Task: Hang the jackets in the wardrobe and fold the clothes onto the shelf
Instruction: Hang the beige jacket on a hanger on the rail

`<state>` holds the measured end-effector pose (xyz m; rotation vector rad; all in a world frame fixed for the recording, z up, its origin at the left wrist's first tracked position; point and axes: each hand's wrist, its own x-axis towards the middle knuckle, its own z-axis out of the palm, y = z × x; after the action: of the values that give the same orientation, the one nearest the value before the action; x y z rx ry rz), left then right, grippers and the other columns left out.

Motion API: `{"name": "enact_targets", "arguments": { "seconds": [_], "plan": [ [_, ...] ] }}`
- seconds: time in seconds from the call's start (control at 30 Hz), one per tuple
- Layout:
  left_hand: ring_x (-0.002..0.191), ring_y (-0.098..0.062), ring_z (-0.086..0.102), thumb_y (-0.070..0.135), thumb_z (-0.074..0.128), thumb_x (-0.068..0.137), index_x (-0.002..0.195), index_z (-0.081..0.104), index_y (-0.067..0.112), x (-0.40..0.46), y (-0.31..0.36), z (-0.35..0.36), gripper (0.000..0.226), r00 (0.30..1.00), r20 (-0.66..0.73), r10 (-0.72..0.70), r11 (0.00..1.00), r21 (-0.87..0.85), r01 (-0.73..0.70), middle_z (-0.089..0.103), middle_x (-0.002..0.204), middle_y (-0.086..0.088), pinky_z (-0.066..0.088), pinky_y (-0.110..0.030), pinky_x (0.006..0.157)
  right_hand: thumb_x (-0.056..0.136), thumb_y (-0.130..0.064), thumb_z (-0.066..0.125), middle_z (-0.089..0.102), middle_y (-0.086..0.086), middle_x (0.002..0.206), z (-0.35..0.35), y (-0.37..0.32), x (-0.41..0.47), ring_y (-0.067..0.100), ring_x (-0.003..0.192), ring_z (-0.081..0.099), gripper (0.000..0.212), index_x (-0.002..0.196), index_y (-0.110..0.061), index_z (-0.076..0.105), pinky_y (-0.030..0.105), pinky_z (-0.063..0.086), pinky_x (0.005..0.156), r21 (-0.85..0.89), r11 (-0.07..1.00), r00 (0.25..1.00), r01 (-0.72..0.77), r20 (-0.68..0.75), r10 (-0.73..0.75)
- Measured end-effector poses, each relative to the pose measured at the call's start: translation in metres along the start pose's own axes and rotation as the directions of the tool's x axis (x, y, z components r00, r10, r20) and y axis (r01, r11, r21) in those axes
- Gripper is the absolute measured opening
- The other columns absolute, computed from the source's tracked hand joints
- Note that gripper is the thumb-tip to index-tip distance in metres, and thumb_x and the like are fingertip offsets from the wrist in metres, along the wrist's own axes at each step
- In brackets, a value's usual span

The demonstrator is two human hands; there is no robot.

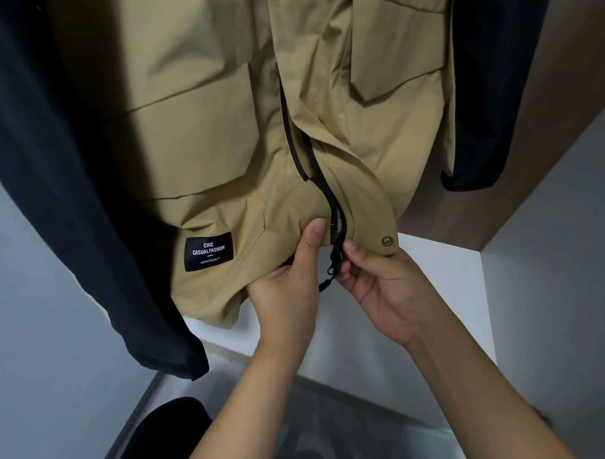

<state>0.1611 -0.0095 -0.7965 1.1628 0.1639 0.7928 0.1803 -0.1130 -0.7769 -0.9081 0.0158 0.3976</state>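
Head view: tan jacket (pixel 222 146), half-zipped.

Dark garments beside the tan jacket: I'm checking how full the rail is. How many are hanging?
2. One dark garment hangs left of the tan jacket; another dark garment hangs right of it. More may hang behind, out of view.

black label (pixel 209 251) near the lower hem of the tan jacket (pixel 201 130), on its left front panel | white print, line 1 "CHIC" | line 2 "CASUALFASHION" | short white dash beneath | small bottom line "SUPERIOR QUALITY" | brass snap button (pixel 386 241) at the hem corner: marking too small to read
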Motion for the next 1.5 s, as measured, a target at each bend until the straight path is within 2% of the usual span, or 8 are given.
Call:
{"name": "enact_targets", "arguments": {
  "seconds": [0.53,0.7,0.97,1.1,1.2,1.23,1.37,1.5],
  "plan": [
    [0.114,-0.026,0.065,0.014,0.077,0.085,0.105,0.071,0.007,-0.004,0.000,-0.003,0.023,0.999,0.015,0.046,0.999,0.017,-0.046,0.073,0.112,-0.006,0.044,-0.054,0.106,0.077,-0.003,0.063,0.069,0.003,0.081,0.008,0.003,-0.004,0.009,0.058,0.057,0.016,0.089,-0.009,0.071,0.020,0.052,0.057,0.064,0.998,1.000,0.003,-0.015,-0.002],
    [0.110,-0.013,0.067,0.017,0.074,0.084,0.099,0.071,0.021,-0.006,0.002,-0.009,0.017,0.996,0.093,-0.005,0.995,0.101,-0.004,0.074,0.105,0.009,0.048,-0.034,0.102,0.079,-0.004,0.063,0.071,0.005,0.087,0.006,0.003,-0.003,0.010,0.063,0.059,0.016,0.090,-0.010,0.072,0.020,0.052,0.058,0.061,0.998,0.999,0.021,-0.033,-0.019],
    [0.107,-0.015,0.068,0.016,0.074,0.084,0.108,0.069,0.003,0.009,0.007,-0.022,0.028,0.979,0.182,-0.092,0.980,0.189,0.057,0.073,0.108,-0.003,0.051,-0.029,0.096,0.073,-0.015,0.071,0.061,0.000,0.078,-0.004,-0.008,-0.001,0.011,0.067,0.047,0.009,0.080,-0.020,0.075,0.027,0.038,0.068,-0.328,0.945,1.000,0.019,0.016,-0.014],
    [0.102,-0.016,0.069,0.017,0.070,0.083,0.105,0.070,0.012,0.012,0.007,-0.024,0.022,0.958,0.265,-0.109,0.976,0.213,0.052,0.074,0.103,-0.001,0.052,-0.030,0.094,0.074,-0.013,0.070,0.060,0.002,0.080,-0.005,-0.008,0.002,0.011,0.067,0.046,0.011,0.084,-0.016,0.073,0.023,0.038,0.064,-0.294,0.955,1.000,0.028,0.019,-0.024],
    [0.068,-0.020,0.050,0.015,0.067,0.090,0.086,0.065,0.015,0.013,0.015,-0.024,0.005,0.925,0.339,-0.174,0.953,0.294,0.072,0.055,0.072,-0.008,0.046,-0.011,0.070,0.073,-0.013,0.071,0.065,0.005,0.088,-0.003,-0.001,0.003,0.012,0.074,0.054,0.018,0.090,-0.013,0.073,0.022,0.043,0.067,-0.214,0.976,0.999,0.036,-0.008,-0.039],
    [0.070,-0.024,0.041,0.012,0.065,0.094,0.074,0.058,0.018,0.014,0.016,-0.025,0.022,0.921,0.337,-0.195,0.937,0.341,0.074,0.047,0.073,-0.009,0.039,-0.007,0.061,0.071,-0.013,0.072,0.067,0.005,0.090,-0.003,0.002,0.003,0.013,0.078,0.058,0.020,0.091,-0.013,0.073,0.021,0.045,0.069,-0.185,0.982,0.999,0.038,-0.023,-0.043],
    [0.043,-0.015,0.019,0.037,0.062,0.095,0.046,0.031,0.015,0.019,0.022,-0.031,0.062,0.863,0.345,-0.368,0.761,0.646,0.066,0.019,0.041,0.004,0.023,-0.027,0.046,0.067,-0.010,0.071,0.072,0.003,0.086,0.000,0.008,0.004,0.012,0.075,0.062,0.019,0.085,-0.011,0.075,0.018,0.048,0.065,-0.145,0.988,0.993,0.048,-0.103,-0.063],
    [0.057,-0.033,0.053,0.065,0.050,0.074,0.085,0.064,-0.010,0.029,0.022,-0.033,0.077,0.824,0.387,-0.414,0.695,0.719,0.012,0.061,0.062,-0.017,0.047,-0.050,0.062,0.069,-0.008,0.070,0.069,0.000,0.078,-0.002,0.011,0.004,0.010,0.067,0.060,0.016,0.086,-0.008,0.071,0.017,0.046,0.060,-0.150,0.988,0.990,0.031,-0.128,-0.050]
  ]
}}
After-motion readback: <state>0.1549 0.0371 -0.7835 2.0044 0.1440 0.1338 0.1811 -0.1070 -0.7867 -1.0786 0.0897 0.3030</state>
